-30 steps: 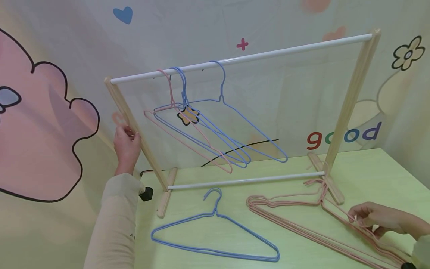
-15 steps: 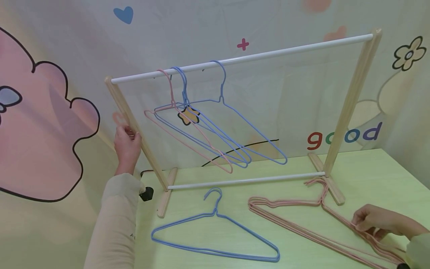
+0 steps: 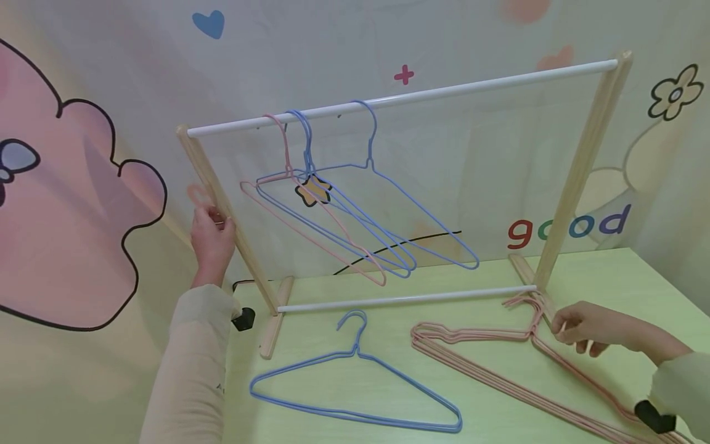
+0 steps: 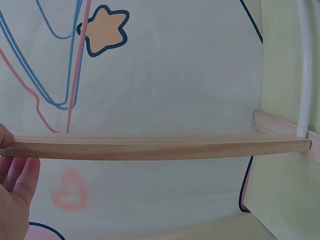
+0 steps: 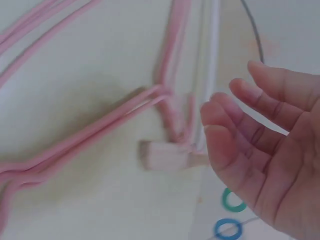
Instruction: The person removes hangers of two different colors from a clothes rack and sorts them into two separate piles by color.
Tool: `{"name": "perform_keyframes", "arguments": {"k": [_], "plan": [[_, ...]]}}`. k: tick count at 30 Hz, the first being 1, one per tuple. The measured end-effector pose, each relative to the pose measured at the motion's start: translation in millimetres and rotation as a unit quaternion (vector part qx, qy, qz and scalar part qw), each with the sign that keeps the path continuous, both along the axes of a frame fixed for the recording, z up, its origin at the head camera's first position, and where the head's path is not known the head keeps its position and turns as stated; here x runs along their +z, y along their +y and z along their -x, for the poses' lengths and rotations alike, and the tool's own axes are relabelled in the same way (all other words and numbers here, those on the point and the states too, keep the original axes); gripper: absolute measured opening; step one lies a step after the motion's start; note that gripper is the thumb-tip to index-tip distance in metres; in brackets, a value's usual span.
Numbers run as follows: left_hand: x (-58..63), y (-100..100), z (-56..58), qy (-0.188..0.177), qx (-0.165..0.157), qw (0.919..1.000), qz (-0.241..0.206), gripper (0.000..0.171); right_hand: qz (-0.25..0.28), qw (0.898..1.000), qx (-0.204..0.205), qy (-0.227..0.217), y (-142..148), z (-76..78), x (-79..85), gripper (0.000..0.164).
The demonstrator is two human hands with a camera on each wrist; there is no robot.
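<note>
My left hand (image 3: pixel 213 243), left of centre, is closed round the rack's left post (image 3: pixel 203 166). My right hand (image 3: pixel 596 327), lower right, is partly open, fingers loosely bent, and holds nothing; stacked pink hangers (image 3: pixel 488 335) lie near it on the table (image 3: pixel 610 271). Blue hangers (image 3: pixel 357 349) lie at lower centre. On the white rail (image 3: pixel 499 83), upper left, hang 1 pink hanger (image 3: pixel 288 169) and several blue ones.
</note>
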State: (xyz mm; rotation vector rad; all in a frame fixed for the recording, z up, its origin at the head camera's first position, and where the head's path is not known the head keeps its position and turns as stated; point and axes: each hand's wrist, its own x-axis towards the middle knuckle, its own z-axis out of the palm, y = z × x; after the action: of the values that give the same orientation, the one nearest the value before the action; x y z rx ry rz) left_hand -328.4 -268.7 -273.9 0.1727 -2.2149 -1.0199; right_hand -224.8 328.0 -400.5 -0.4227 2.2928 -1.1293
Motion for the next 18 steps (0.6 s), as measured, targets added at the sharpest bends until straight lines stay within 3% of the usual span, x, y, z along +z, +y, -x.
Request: {"name": "perform_keyframes", "arguments": {"k": [10,18], "plan": [[-0.3,-1,2.0,0.009,-0.003,1.0,0.001,0.025,0.005,0.997,0.011,0.079,-48,20.6,84.1,0.034],[-1.0,-2,2.0,0.018,0.007,0.9997,0.014,0.023,0.014,0.992,0.017,0.121,-83,30.2,130.8,0.038]]}}
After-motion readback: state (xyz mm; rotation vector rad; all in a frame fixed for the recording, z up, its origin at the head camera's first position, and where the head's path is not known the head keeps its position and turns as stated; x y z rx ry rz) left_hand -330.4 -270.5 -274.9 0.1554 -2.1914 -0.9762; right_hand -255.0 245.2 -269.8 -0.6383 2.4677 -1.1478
